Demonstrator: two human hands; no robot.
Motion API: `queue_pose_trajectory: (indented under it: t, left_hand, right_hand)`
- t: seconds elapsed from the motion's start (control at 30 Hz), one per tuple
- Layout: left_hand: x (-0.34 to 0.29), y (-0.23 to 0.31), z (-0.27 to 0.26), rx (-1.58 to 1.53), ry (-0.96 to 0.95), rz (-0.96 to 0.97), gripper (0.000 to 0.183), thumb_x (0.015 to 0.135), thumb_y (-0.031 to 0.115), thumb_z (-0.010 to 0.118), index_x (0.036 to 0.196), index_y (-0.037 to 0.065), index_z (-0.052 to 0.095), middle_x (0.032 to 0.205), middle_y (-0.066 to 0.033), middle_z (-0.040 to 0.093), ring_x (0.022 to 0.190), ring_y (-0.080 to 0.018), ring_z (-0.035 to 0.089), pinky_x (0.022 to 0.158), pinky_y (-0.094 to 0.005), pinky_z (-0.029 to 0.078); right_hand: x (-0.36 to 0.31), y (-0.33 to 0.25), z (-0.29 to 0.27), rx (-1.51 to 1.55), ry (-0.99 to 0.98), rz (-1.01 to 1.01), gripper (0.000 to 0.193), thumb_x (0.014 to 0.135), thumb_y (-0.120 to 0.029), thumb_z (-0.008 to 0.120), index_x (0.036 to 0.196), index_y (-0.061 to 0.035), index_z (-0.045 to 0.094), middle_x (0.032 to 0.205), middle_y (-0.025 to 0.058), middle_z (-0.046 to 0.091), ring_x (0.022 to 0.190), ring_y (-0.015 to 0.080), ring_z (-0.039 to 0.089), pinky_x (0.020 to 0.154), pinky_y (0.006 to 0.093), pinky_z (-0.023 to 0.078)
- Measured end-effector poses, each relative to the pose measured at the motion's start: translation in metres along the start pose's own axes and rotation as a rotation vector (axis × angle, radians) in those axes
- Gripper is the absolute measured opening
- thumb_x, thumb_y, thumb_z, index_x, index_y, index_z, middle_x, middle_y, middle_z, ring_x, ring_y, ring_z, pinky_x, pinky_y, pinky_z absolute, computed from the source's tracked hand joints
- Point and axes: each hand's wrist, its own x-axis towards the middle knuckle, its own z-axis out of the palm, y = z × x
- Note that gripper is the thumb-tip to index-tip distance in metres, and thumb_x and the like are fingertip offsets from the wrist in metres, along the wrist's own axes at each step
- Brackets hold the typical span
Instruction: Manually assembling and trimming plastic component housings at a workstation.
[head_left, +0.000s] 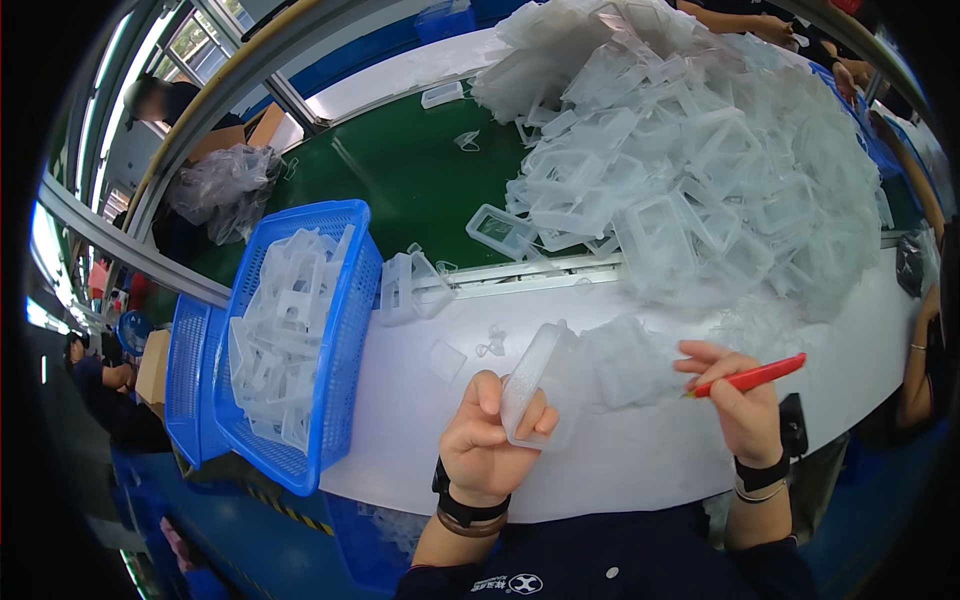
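Note:
My left hand (487,440) grips a clear plastic frame part (530,380), held on edge above the white table (400,420). My right hand (738,405) holds a red pen-like tool (752,375), pointing left toward that part. Both wrists wear dark bands. Right behind the hands rises a huge heap of clear plastic frames (690,160), spilling from the green belt (400,180) onto the table. A few loose clear scraps (448,358) lie on the table just left of my left hand.
A blue basket (345,330) filled with clear parts sits at the table's left end, with another blue basket (185,375) beside it. A clear bag (225,185) lies at the far left of the belt. Other people's arms (745,20) show at the top right and a person's arm (920,360) at the right edge.

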Motion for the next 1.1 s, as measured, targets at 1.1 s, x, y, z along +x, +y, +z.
queue_pose_trajectory:
  t: [1.1]
  left_hand:
    - [-0.015, -0.024, 0.021, 0.708, 0.196, -0.147, 0.038, 0.076, -0.01, 0.054, 0.112, -0.002, 0.044, 0.103, -0.0117, 0.053, 0.091, -0.0149, 0.055, 0.075, -0.0245, 0.047]
  right_hand:
    - [0.017, -0.007, 0.056, -0.466, -0.204, -0.461, 0.009, 0.071, -0.008, 0.068, 0.076, -0.0063, 0.061, 0.075, 0.0044, 0.059, 0.067, 0.0193, 0.053, 0.061, 0.0285, 0.04]
